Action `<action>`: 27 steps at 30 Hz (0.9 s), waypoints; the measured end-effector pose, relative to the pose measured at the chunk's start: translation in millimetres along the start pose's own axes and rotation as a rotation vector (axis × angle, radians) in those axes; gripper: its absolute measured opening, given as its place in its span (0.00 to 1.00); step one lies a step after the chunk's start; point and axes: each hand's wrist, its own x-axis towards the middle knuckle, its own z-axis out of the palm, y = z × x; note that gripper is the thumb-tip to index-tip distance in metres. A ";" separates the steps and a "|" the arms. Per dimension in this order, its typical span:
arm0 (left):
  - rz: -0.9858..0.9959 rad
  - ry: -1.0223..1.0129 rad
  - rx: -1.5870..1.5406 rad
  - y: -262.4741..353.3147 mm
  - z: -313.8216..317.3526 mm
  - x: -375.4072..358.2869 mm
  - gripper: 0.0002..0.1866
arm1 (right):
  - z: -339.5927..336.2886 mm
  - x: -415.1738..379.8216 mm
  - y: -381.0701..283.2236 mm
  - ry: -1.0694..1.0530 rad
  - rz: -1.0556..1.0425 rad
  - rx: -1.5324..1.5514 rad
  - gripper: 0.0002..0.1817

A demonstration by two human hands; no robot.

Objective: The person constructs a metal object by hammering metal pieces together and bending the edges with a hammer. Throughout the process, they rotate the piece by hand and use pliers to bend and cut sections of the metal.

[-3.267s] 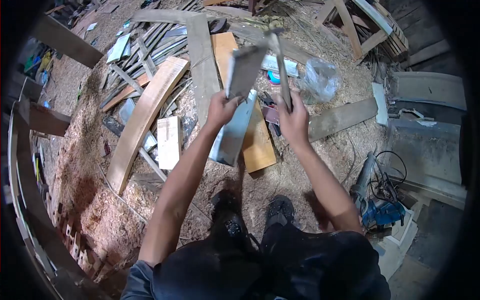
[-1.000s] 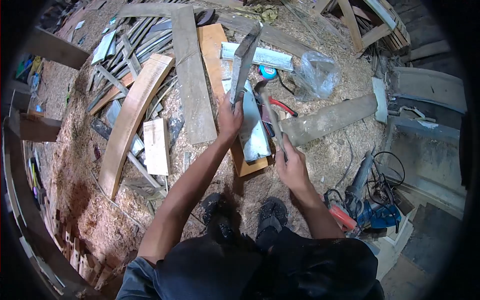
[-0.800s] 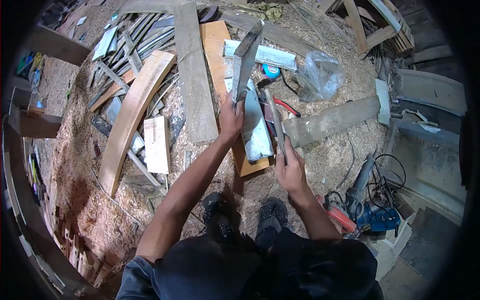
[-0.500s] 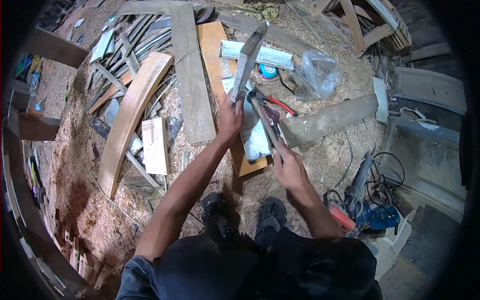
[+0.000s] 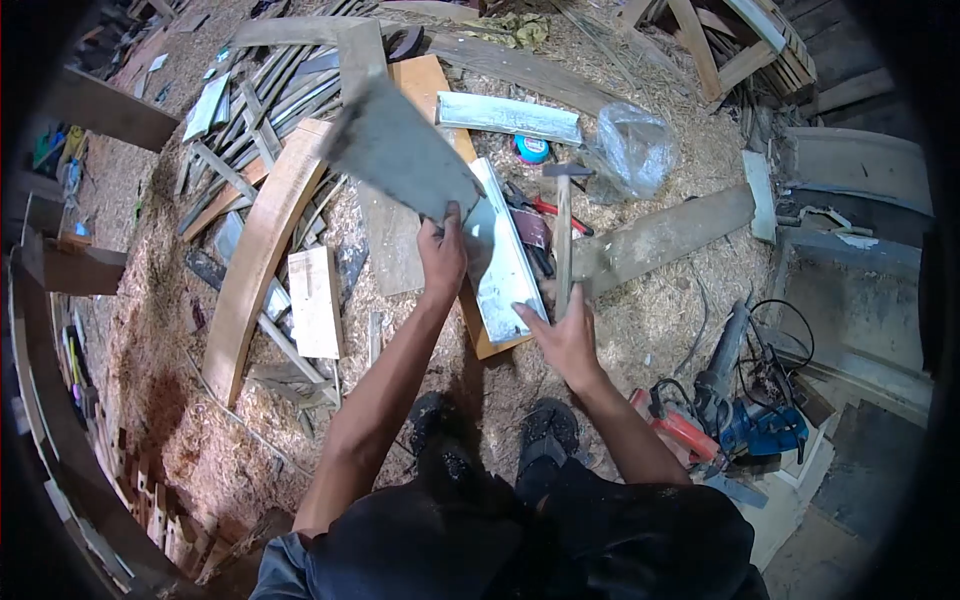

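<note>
My left hand grips the lower right edge of a grey worn board, whose broad face is tilted toward me and slightly blurred. In my right hand is the wooden handle of a hammer, its head pointing away from me; the thumb reaches over the white-painted piece. That piece lies on an orange-brown board. Red-handled pliers and a dark red item are just left of the hammer. A blue tape measure rests beyond them.
Curved wooden pieces and a heap of strips lie to the left. A plastic bag and a grey plank are to the right. Power tools with cables stand near my right side. Shavings cover the ground.
The grey board has turned from edge-on to show its broad face and swung left. The hammer now points straight away from me, and its head has moved right, off the white piece.
</note>
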 end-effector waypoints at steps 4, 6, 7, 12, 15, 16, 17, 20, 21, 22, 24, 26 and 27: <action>-0.021 0.041 0.013 19.4 -15.3 -8.2 0.18 | 6.3 8.6 -23.6 -0.119 0.281 0.232 0.25; -0.066 0.026 0.075 30.3 -26.5 -4.5 0.19 | 9.8 7.3 -29.4 -0.118 0.204 0.260 0.22; -0.059 0.061 0.039 35.0 -26.8 -1.3 0.19 | 11.6 3.7 -32.4 -0.109 0.183 0.253 0.21; -0.022 0.152 0.056 47.6 -31.0 1.1 0.19 | 27.7 -11.2 -16.0 -0.074 0.192 0.329 0.21; 0.013 0.134 0.121 61.0 -35.9 -2.9 0.18 | 31.5 -12.6 -7.1 -0.115 0.154 0.259 0.19; 0.033 0.106 0.142 60.5 -38.4 -2.4 0.18 | 28.2 -12.4 -8.1 -0.106 0.159 0.257 0.17; 0.055 0.079 0.163 59.7 -40.9 0.0 0.18 | 23.6 -11.1 -9.2 -0.096 0.163 0.257 0.15; -0.007 -0.001 0.252 71.4 -47.1 8.6 0.20 | 3.2 5.5 -5.4 0.092 -0.171 0.006 0.12; -0.047 -0.027 0.287 77.1 -48.0 11.7 0.20 | -10.3 10.3 -7.3 -0.002 -0.028 0.113 0.12; -0.014 -0.040 0.247 79.1 -47.6 13.4 0.21 | -26.2 14.0 -12.6 -0.096 0.116 0.217 0.13; 0.049 -0.066 0.163 81.9 -43.8 15.0 0.24 | -50.0 21.7 -15.5 -0.149 -0.047 0.091 0.12; -0.029 -0.163 0.140 90.8 -42.2 15.3 0.26 | -64.8 23.2 -8.5 -0.194 -0.153 0.006 0.12; -0.077 -0.208 0.115 93.7 -42.5 14.6 0.25 | -70.2 18.5 -5.3 -0.212 -0.174 -0.013 0.12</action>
